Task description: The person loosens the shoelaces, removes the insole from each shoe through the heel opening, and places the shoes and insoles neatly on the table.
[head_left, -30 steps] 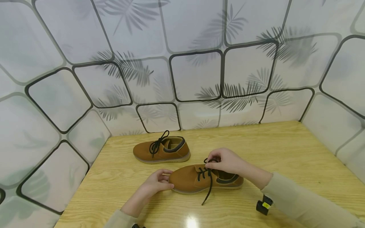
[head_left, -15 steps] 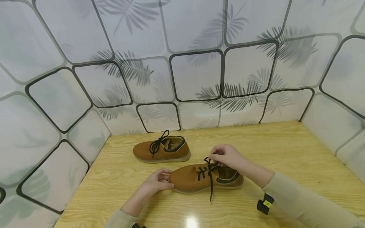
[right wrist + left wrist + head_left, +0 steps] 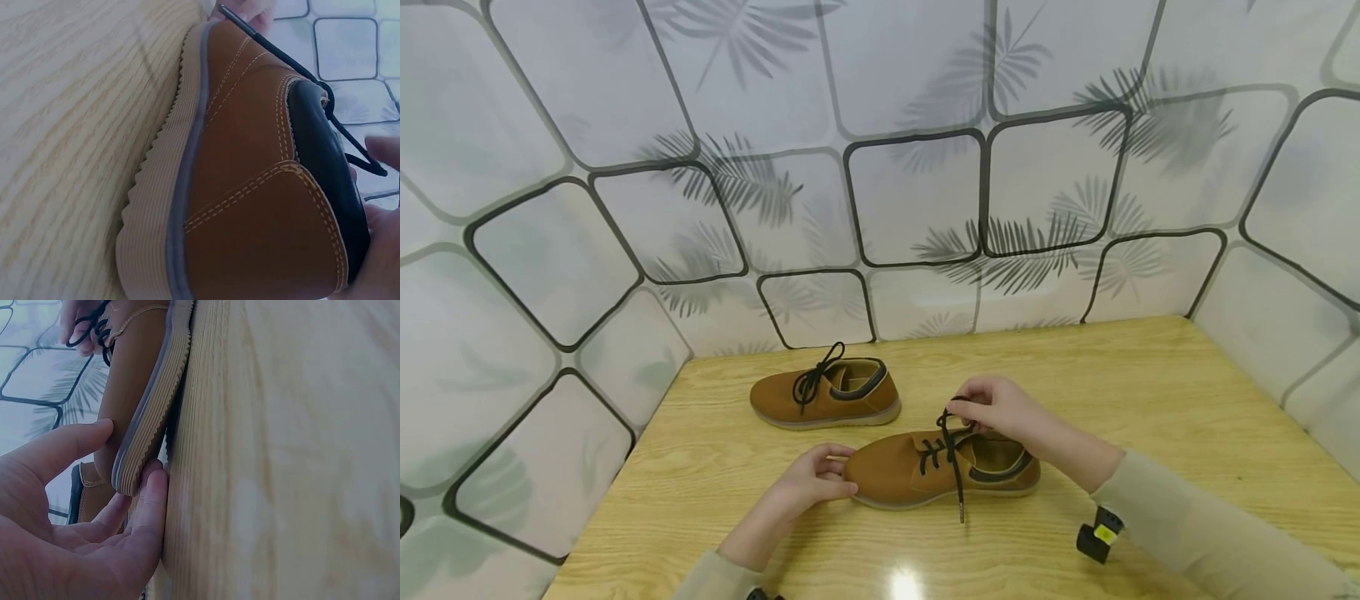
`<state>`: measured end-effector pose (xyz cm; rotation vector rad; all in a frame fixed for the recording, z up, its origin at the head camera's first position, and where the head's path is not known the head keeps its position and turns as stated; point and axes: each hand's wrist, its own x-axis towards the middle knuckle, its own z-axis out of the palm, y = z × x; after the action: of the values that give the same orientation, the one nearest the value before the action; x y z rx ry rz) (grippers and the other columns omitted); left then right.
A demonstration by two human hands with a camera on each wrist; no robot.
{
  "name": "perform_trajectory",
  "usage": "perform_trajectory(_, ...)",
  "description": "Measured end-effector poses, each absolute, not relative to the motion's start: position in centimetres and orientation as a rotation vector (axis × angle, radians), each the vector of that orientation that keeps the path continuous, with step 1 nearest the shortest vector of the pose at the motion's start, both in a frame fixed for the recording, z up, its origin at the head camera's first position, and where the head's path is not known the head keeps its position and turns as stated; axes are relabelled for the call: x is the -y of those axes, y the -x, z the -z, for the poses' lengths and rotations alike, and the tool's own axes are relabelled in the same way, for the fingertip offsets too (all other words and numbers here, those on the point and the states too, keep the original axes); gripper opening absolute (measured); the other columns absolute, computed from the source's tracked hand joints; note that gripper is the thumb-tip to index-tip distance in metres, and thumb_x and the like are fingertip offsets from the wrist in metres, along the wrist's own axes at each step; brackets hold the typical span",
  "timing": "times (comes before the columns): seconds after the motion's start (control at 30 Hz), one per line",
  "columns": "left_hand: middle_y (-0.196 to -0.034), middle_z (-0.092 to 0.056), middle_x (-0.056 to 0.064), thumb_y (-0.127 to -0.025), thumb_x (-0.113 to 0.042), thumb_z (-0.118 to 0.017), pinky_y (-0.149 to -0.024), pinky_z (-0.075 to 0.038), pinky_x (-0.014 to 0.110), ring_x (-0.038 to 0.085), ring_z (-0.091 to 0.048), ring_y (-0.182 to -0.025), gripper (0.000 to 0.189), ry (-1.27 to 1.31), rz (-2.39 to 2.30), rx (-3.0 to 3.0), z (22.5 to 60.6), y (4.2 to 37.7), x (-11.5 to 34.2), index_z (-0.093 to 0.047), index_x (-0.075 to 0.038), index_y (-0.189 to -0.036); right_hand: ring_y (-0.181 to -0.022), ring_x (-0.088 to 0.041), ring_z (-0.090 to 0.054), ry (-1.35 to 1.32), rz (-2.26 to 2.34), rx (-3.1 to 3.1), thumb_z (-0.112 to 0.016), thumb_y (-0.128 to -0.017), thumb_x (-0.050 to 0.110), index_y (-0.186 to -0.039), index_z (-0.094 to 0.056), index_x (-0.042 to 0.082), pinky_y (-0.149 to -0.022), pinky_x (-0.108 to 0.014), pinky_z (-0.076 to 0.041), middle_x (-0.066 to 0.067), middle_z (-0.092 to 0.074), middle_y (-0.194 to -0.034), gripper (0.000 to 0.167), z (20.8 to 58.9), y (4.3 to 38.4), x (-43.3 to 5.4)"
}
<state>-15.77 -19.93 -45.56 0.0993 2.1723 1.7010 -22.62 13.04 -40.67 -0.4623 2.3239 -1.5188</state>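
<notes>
A brown leather shoe with black laces stands on the wooden table, its toe to the left. My left hand grips the toe; in the left wrist view the thumb lies on the upper and the fingertips reach the sole's edge. Above the opening, my right hand pinches the black shoelace and draws up a small loop. One lace end with a metal tip hangs over the near side. In the right wrist view the heel fills the middle, and only part of the right hand shows at the edge.
Behind and to the left stands a matching brown shoe, its lace tied in a bow. The wooden table meets a patterned wall covering at the back and sides. A black wrist device hangs below the right sleeve.
My right hand has risen a little, lifting the lace loop higher above the shoe. The hanging lace end has swung right and shortened. My left hand has stayed at the toe.
</notes>
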Motion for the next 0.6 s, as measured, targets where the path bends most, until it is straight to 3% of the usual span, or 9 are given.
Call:
perform_trajectory(0.27, -0.116, -0.071, 0.015, -0.090, 0.000, -0.077, -0.086, -0.055, 0.026, 0.013, -0.067, -0.093, 0.060, -0.102, -1.693, -2.180, 45.51, 15.74, 19.90, -0.052, 0.009, -0.143, -0.073, -0.016, -0.053, 0.731, 1.279, -2.447, -0.082, -0.094, 0.025, -0.096, -0.072, 0.007, -0.070, -0.029, -0.048, 0.001, -0.061, -0.078, 0.021, 40.96, 22.28, -12.75)
perform_trajectory(0.6, -0.117, -0.071, 0.016, -0.091, 0.000, -0.077, -0.087, -0.056, 0.027, 0.013, -0.068, -0.094, 0.059, -0.105, -1.689, -2.185, 45.56, 15.74, 19.92, -0.052, 0.009, -0.144, -0.075, -0.014, -0.051, 0.750, 1.286, -2.417, -0.078, -0.096, 0.016, -0.095, -0.070, 0.005, -0.068, -0.026, -0.045, 0.001, -0.059, -0.080, 0.015, 40.70, 21.98, -12.66)
